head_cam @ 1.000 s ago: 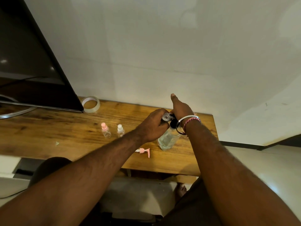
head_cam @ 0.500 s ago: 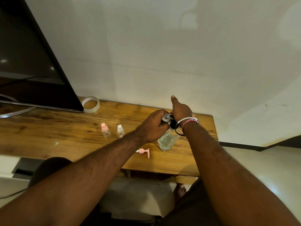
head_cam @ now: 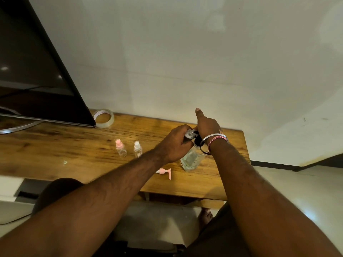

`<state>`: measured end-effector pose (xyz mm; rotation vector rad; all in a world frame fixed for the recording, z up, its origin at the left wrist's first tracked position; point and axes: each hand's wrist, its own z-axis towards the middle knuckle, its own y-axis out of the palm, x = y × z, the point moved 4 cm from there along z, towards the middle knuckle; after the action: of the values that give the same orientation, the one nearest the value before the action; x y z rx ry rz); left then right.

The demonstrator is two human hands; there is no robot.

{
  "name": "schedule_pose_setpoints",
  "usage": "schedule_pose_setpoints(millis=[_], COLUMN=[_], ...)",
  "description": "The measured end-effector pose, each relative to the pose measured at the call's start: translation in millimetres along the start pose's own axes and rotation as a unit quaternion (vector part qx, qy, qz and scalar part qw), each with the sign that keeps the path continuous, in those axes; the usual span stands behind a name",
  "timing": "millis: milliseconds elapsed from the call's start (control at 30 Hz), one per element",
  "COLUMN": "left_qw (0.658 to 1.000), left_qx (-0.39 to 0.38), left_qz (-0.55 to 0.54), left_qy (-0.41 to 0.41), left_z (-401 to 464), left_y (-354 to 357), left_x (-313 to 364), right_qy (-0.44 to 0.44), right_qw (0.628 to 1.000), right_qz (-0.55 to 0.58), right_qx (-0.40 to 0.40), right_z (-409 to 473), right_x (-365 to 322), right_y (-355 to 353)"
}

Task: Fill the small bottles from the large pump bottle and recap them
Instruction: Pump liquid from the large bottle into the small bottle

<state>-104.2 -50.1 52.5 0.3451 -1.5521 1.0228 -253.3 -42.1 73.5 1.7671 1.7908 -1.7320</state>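
The large clear pump bottle stands on the wooden table near its right end. My left hand grips a small clear bottle held at the large bottle's black pump top. My right hand lies over the pump head, one finger sticking straight out; the pump head is mostly hidden under it. A small bottle with a pink cap and one with a white cap stand side by side to the left. A loose pink pump cap lies near the front edge.
A dark monitor on a curved metal stand fills the left. A roll of clear tape lies by the wall. The table's right edge is just past my right wrist. My knee and foot show below the table.
Both hands have stayed at the pump top, shifting only slightly. The bottles on the table have not moved.
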Motion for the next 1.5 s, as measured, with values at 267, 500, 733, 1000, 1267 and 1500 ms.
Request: schedule_pose_setpoints(millis=[267,500,733,1000,1267,1500], left_qw=[1.0,1.0,1.0,1.0,1.0,1.0], left_qx=[-0.001,0.0,0.0,0.0,-0.008,-0.002], left_qz=[-0.008,0.001,0.002,0.0,-0.011,-0.007], left_qy=[0.01,0.014,0.012,-0.001,0.0,0.0], left_z=[0.8,3.4,3.7,5.1,-1.2,0.2], left_y=[-1.6,-0.9,1.5,1.4,-0.4,-1.1], left_x=[4.0,0.3,-3.9,-1.6,0.4,-1.1], right_qy=[0.016,-0.001,-0.015,-0.033,-0.004,-0.005], right_qw=[0.997,0.999,1.0,0.997,0.999,0.999], right_qz=[0.049,0.032,-0.018,-0.048,0.03,0.037], right_qx=[-0.057,-0.034,0.017,0.047,-0.031,-0.038], right_z=[0.3,2.4,2.6,1.6,0.0,-1.3], right_x=[-3.8,-4.5,-1.6,-4.7,-3.3,-4.7], right_y=[0.4,-0.3,-0.7,-3.0,-2.4,-2.2])
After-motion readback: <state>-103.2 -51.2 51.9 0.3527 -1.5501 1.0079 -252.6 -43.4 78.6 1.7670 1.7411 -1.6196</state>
